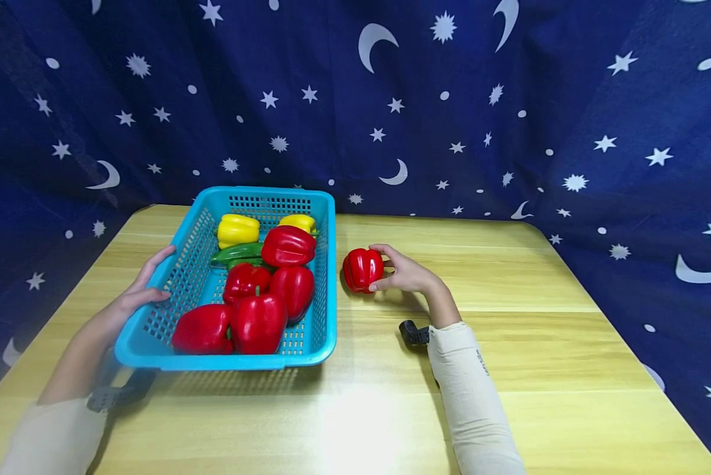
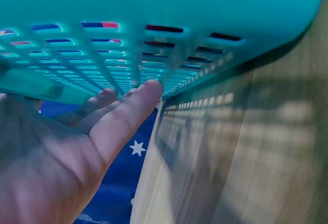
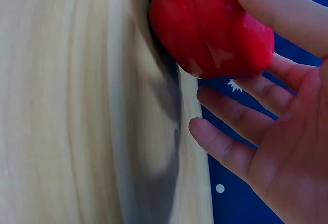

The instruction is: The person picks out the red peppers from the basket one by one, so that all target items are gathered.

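In the head view my left hand [image 1: 131, 298] grips the left side of a blue plastic basket [image 1: 224, 362], thumb over its rim. The left wrist view has the fingers [image 2: 125, 114] along the outside of its perforated wall. Inside lie several red bell peppers [image 1: 259, 323], two yellow bell peppers [image 1: 238, 231] and green peppers [image 1: 239, 252]. To the basket's right, my right hand [image 1: 408, 272] holds a single red bell pepper [image 1: 363, 269] between thumb and fingers. Up close in the right wrist view, two lower fingers [image 3: 225, 144] extend below that red bell pepper.
A light wooden table [image 1: 509, 343] lies under everything. Behind it hangs a dark blue curtain [image 1: 331, 99] with white stars and moons. The basket's near edge casts a shadow on the tabletop. Each wrist carries a black camera mount [image 1: 413, 332].
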A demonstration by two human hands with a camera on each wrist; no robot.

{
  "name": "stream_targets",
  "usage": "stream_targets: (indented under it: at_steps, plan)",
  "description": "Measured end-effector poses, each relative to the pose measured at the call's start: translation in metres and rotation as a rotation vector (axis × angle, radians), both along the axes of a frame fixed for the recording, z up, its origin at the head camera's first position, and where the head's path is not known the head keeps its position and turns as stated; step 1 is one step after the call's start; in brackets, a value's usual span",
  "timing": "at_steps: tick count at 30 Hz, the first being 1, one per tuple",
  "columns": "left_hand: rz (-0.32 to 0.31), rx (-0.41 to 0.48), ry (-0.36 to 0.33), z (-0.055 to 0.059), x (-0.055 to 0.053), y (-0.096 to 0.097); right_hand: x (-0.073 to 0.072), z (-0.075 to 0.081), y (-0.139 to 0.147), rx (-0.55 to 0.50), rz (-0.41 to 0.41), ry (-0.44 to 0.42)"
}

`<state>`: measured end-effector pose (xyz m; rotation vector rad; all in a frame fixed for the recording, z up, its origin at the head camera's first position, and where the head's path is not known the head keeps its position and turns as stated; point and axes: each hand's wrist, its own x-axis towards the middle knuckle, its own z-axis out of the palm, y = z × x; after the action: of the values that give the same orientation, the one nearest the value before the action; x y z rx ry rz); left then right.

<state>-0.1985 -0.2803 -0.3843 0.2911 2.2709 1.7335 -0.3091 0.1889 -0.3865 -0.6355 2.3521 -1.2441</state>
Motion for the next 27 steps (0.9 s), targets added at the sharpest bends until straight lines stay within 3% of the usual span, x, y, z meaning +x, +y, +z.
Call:
stream_targets:
  at_steps: [9,18,21,27]
  plan:
    - [0.001,0.014,-0.01,0.0,-0.003,0.0,0.0,0.002,-0.002,0.01,-0.004,-0.02]
    - [0.009,-0.011,-0.016,0.002,-0.002,0.002,0.017,0.027,-0.007,0.03,0.007,-0.034]
    - [0.011,-0.017,-0.006,0.003,0.0,0.002,0.016,0.025,-0.007,0.036,0.007,-0.021]
    - [0.018,-0.016,-0.014,0.003,0.0,0.003,0.002,0.008,-0.002,0.046,-0.002,0.004]
